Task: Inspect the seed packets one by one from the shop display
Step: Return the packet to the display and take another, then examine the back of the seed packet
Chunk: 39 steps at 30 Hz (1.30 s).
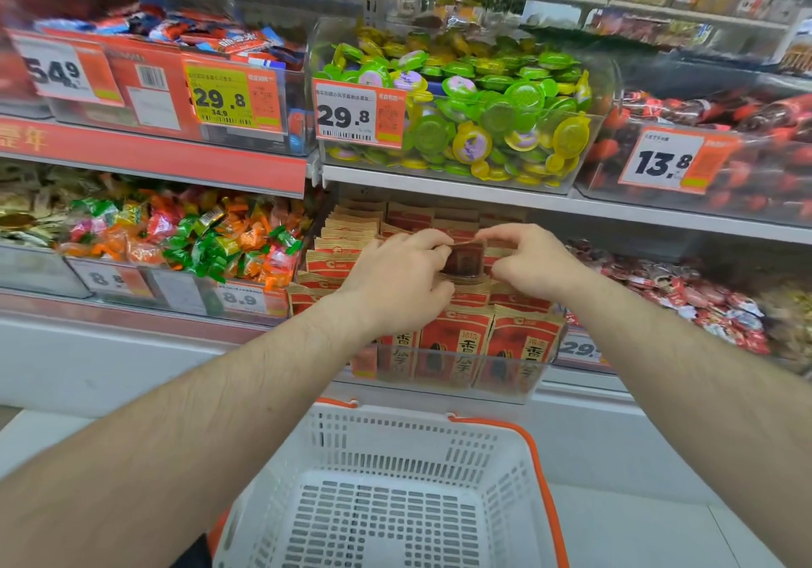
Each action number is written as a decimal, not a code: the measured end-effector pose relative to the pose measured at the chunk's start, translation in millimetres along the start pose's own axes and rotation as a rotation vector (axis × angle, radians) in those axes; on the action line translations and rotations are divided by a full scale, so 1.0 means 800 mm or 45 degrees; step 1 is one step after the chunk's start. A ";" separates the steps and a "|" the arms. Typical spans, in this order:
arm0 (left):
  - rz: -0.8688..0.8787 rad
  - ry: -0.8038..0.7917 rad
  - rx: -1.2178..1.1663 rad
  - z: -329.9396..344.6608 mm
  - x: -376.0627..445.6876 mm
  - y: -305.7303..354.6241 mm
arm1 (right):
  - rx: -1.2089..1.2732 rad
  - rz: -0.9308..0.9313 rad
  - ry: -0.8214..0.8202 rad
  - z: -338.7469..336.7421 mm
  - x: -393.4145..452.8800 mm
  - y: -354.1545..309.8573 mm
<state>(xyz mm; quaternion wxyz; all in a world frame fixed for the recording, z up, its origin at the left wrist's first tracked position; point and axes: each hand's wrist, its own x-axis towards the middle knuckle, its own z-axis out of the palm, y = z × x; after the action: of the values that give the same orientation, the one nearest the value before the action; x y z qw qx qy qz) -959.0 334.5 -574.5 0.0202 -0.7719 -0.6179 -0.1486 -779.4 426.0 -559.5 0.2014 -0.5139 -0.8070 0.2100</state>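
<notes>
Landmark for all positions: the clear plastic display bin [505,385] on the lower shelf, filled with upright red-and-tan paper seed packets [457,343].

Hands: left hand [395,284] and right hand [534,266] are close together above the middle of the bin, each pinching one side of a single small dark red seed packet [463,260] held between them. Fingers of both are curled onto its edges. The held packet sits just above the packed rows, tilted back toward the shelf.

Risks, as judged from this view:
- The grip is at the edges only; if either pinch loosens, the packet could drop back among identical packets and be lost from the one-by-one count.
- The left palm lies close over the front rows; pressing down could tip or crush packets behind the bin's front wall.
- A dropped packet in front of the bin would likely land in the white perforated plastic shopping basket with orange rim [540,471] directly below.

Hidden or unclear:
- The held packet's face is dark and blurred; print is unreadable.
- Cannot tell whether its lower edge touches the packets underneath.
- The left hand covers part of the rows.
- The price tag [580,350] at the bin's right corner is cut off by the right forearm.
</notes>
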 end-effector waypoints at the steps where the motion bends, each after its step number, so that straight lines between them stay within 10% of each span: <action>1: 0.013 0.060 -0.031 -0.003 0.000 -0.003 | 0.027 -0.021 0.018 0.001 -0.003 -0.001; 11: 0.235 0.817 -0.363 -0.056 0.016 -0.007 | 0.268 -0.281 0.473 -0.013 -0.015 -0.044; 18: 0.151 0.961 -0.587 -0.089 0.020 -0.014 | 0.530 -0.264 0.442 -0.013 -0.027 -0.072; 28: -0.468 0.604 -1.722 -0.054 -0.023 0.006 | 0.723 -0.092 0.257 0.027 -0.075 -0.064; 39: -0.666 0.301 -1.789 0.040 -0.092 0.008 | 0.942 0.093 0.112 0.091 -0.119 -0.036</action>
<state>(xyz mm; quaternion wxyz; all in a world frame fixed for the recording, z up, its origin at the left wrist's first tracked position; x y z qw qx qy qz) -960.2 269.8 -622.5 -0.4460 -0.4104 -0.5346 -0.5890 -802.7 318.2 -614.7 0.4003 -0.4435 -0.6482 0.4720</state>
